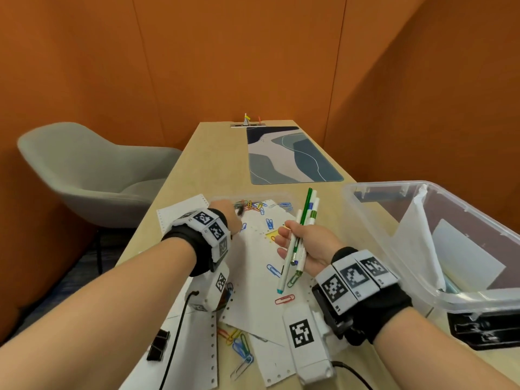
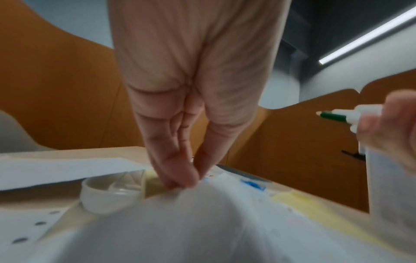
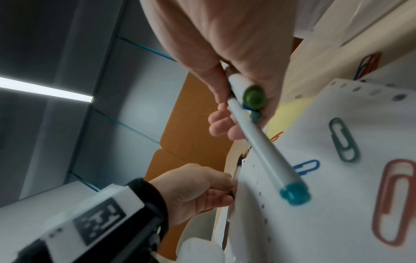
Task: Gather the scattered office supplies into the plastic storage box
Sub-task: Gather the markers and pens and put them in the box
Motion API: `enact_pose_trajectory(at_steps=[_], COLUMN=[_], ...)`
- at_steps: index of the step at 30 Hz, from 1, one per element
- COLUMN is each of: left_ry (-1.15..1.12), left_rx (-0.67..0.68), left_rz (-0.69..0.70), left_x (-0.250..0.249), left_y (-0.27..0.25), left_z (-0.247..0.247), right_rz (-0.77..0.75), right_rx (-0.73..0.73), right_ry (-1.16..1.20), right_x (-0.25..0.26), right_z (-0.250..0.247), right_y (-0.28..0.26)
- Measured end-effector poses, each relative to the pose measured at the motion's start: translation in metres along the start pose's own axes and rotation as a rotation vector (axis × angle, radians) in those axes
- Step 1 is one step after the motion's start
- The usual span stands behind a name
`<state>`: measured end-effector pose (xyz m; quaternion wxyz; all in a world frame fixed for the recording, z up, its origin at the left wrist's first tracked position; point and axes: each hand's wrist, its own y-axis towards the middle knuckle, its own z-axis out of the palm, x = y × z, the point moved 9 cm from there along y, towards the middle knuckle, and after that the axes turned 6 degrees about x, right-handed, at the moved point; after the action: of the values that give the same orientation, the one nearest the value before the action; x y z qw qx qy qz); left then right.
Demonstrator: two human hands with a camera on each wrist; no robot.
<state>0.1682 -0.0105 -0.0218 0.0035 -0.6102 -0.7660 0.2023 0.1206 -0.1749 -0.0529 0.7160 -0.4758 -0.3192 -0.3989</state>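
Observation:
My right hand (image 1: 298, 240) grips a bundle of several white and green pens (image 1: 305, 218) above the white perforated sheet (image 1: 253, 263); the teal-capped one (image 3: 265, 151) sticks out lowest. My left hand (image 1: 229, 218) reaches to the sheet's far left edge, where thumb and fingers (image 2: 186, 178) pinch the paper and hump it up. A small dark thing shows at those fingertips; I cannot tell what it is. The clear plastic storage box (image 1: 371, 218) stands open at the right with paper in it. Colored paper clips (image 1: 253, 206) lie scattered on the sheets.
Loose blue (image 1: 273, 270), green (image 1: 294, 278) and red (image 1: 284, 299) clips lie under my right hand. Another clip pile (image 1: 239, 344) and black binder clips (image 1: 159, 344) sit near the table's front. A small clear container (image 2: 112, 194) lies by my left fingers. Beyond are a desk mat (image 1: 292, 156) and a grey chair (image 1: 92, 170).

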Motion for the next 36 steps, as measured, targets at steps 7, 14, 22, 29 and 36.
enact_pose_trajectory(at_steps=[7,14,22,29,36], left_ry=[-0.802,-0.705,-0.483,-0.409,-0.832], left_rx=[0.135,0.145,-0.008,0.088,0.283], left_rz=[0.319,0.460,0.507,0.525,0.403], left_x=[-0.032,-0.054,-0.068,-0.070,-0.055], left_y=[-0.058,-0.095,-0.109,-0.114,-0.114], left_z=[-0.007,0.004,0.001,0.018,0.025], right_rz=[-0.190,-0.389,-0.432,-0.361,-0.447], right_rx=[-0.087,-0.155,-0.138,-0.056,-0.144], right_ry=[0.063,-0.092,-0.155,-0.128,-0.231], right_x=[0.018,0.038,0.046,0.037,0.054], right_z=[-0.004,0.007,0.015,0.028,0.027], right_y=[-0.002,-0.020,-0.034,-0.038,-0.041])
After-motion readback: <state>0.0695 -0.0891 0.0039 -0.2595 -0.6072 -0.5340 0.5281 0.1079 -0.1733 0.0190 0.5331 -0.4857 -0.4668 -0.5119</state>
